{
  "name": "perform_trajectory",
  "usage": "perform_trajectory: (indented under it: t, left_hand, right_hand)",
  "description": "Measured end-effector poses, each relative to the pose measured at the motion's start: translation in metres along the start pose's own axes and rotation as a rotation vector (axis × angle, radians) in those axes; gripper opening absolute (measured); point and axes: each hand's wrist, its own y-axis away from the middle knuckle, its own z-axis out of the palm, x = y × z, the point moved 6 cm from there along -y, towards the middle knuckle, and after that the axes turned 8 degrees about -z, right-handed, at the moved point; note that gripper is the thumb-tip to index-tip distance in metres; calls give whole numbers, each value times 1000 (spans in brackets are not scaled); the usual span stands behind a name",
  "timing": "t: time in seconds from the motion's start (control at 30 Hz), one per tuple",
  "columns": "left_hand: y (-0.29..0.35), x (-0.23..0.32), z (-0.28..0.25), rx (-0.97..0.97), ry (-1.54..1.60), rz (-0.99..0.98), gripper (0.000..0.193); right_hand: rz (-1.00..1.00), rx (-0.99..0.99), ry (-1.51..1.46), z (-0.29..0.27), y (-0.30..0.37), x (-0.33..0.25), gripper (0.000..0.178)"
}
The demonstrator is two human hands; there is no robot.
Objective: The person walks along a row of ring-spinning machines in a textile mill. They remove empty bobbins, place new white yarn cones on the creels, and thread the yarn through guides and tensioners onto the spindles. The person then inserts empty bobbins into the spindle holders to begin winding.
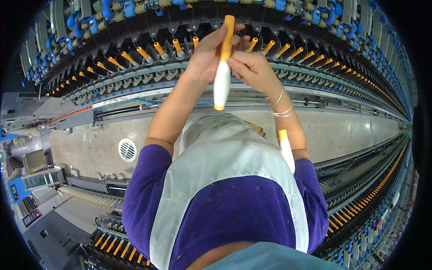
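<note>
A yarn bobbin, an orange tube with white yarn wound on its lower part, is upright in front of my chest. My left hand is closed around its bare orange upper half. My right hand has its fingers curled in a pinch against the bobbin where the yarn begins; any loose thread is too fine to see. Just beyond both hands runs a row of bare orange tubes on the spinning frame's spindles. A second wound bobbin sticks up beside my right forearm, by my white apron.
Blue-fitted rollers line the frame above the tubes. A metal rail runs along its near side. Behind me stands another frame with orange tubes. A round white grate is set in the floor, and grey machine housings stand at left.
</note>
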Motion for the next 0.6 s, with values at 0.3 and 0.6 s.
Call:
perform_trajectory:
  t: [0.3, 0.6]
  left_hand:
    - [19, -103, -79, 254, -83, -314, 30]
    - [42, -65, -98, -114, -880, -798, 32]
  right_hand:
    - [298, 366, -933, 33, 24, 72, 14]
    - [724, 226, -134, -26, 68, 123, 28]
